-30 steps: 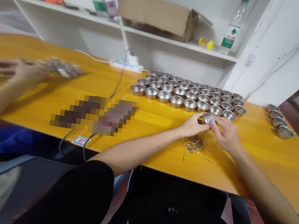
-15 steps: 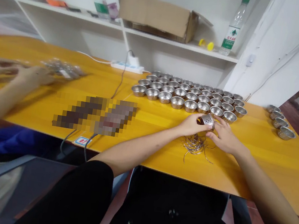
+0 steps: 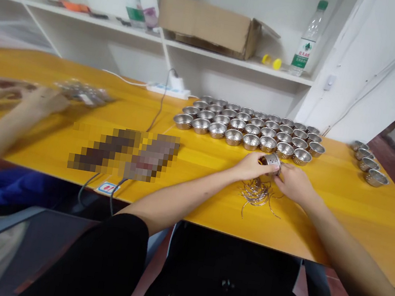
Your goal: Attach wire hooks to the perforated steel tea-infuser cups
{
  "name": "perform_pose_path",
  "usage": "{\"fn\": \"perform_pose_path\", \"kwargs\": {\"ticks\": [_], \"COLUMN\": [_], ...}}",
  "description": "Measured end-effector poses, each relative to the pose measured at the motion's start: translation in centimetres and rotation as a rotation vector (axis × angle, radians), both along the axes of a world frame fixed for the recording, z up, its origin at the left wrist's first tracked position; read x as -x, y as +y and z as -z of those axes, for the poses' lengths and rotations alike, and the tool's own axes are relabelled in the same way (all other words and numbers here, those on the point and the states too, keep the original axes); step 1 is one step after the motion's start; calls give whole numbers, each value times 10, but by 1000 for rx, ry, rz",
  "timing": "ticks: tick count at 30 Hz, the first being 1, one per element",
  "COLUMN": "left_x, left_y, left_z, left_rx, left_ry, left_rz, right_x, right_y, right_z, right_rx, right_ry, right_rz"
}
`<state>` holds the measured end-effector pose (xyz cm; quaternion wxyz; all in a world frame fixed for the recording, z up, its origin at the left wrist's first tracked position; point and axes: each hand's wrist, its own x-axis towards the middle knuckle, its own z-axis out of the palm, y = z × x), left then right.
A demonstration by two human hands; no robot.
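My left hand (image 3: 252,166) is closed around a small perforated metal strainer cup (image 3: 273,163), tilted on its side above the table. At the cup's right end, the fingers of my right hand (image 3: 293,180) are drawn together against the rim. Whatever they pinch there is hidden. Just below both hands lies a loose heap of thin curved metal wires (image 3: 255,195). Behind the hands, several rows of similar strainer cups (image 3: 233,137) stand upright, open side up.
More cups (image 3: 376,178) line the table's right end. To the left are two blurred-out dark objects (image 3: 154,156) with cables, and a power strip (image 3: 167,90) at the back. A co-worker's hands (image 3: 42,101) work near a pile of metal parts (image 3: 84,92). Shelves hold a cardboard box (image 3: 205,24) and a bottle (image 3: 306,45).
The fingers of my right hand, spread beside the cup before, have closed together at its rim. My left hand keeps its hold, with the cup turned slightly.
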<state>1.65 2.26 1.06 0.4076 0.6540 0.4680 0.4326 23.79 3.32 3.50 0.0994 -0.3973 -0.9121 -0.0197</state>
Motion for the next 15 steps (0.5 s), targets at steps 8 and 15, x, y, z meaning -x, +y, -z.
{"fn": "perform_pose_path", "kwargs": {"ticks": [8, 15], "left_x": [0, 3], "left_y": [-7, -13], "left_z": [-6, -13], "left_rx": [-11, -126], "left_ry": [136, 282], "left_rz": [-42, -95], "right_x": [-1, -8], "right_y": [-3, -5], "right_z": [-4, 0], "right_rx": [48, -25], "right_ry": [-7, 82], "right_rz": [-4, -265]}}
